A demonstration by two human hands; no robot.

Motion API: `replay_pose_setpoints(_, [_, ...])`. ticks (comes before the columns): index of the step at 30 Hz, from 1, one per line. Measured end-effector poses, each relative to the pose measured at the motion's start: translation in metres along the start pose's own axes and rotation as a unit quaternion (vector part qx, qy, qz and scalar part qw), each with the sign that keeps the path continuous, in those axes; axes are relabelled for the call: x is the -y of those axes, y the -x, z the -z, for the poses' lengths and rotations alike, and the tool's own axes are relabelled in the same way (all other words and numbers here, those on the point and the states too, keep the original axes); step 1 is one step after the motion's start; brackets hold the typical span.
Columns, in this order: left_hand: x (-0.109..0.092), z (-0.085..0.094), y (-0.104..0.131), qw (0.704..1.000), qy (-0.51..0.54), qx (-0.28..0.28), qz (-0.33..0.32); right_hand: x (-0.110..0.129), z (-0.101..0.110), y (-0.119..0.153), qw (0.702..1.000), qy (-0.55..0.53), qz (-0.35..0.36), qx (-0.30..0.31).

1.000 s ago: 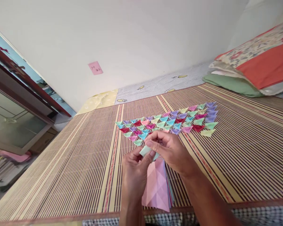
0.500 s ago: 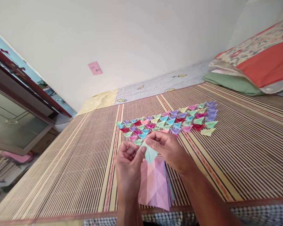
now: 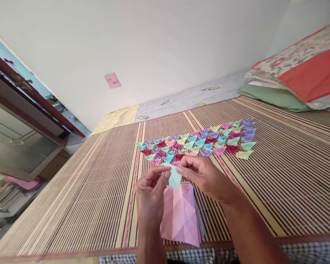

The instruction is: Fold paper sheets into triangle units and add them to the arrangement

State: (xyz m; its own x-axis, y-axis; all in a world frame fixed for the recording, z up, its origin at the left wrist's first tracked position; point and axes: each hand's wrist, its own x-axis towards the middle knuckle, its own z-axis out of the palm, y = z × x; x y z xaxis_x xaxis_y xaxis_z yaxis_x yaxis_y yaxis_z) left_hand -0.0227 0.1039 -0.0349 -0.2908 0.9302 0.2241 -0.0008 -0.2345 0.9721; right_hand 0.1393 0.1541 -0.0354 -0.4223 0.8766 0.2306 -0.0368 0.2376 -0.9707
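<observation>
Between my two hands is a small folded piece of pale mint paper (image 3: pixel 175 179), raised a little above the mat. My left hand (image 3: pixel 151 185) pinches its left side between thumb and forefinger. On the other side, the thumb and fingers of my right hand (image 3: pixel 199 174) close on its upper right edge. Below them lies a stack of creased paper sheets (image 3: pixel 180 216), a pink one on top and other colours showing at the right edge. Just beyond my hands, several rows of small folded paper boats (image 3: pixel 194 141) in many colours spread across the mat; my hands hide some of the nearest.
A striped bamboo mat (image 3: pixel 79 194) covers the bed. Folded bedding with an orange and floral pillow (image 3: pixel 308 77) is piled at the back right. A pink note (image 3: pixel 112 80) is stuck on the wall. Cabinet doors (image 3: pixel 13 143) stand beyond the left edge.
My right thumb and fingers have shifted right along the mint paper's upper edge. My left forefinger has straightened across its top. The paper remains between both hands.
</observation>
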Motion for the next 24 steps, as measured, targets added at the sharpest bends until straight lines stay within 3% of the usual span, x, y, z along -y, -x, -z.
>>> replay_pose_setpoints(5, [0.001,0.002,-0.002,0.999,0.001,0.035,0.029,-0.004,0.003,-0.001,1.000,-0.006,-0.009,0.004])
replay_pose_setpoints(12, [0.013,0.001,-0.006,0.998,0.034,-0.023,0.045,-0.012,-0.009,-0.009,0.998,-0.040,-0.009,-0.046])
replay_pose_setpoints(17, [0.020,0.001,-0.008,0.997,0.043,-0.054,0.040,-0.009,-0.016,-0.007,0.996,0.014,0.015,-0.091])
replay_pose_setpoints(24, [0.023,-0.001,-0.008,0.985,0.105,-0.130,0.046,-0.011,-0.022,-0.008,0.995,-0.081,-0.042,-0.025])
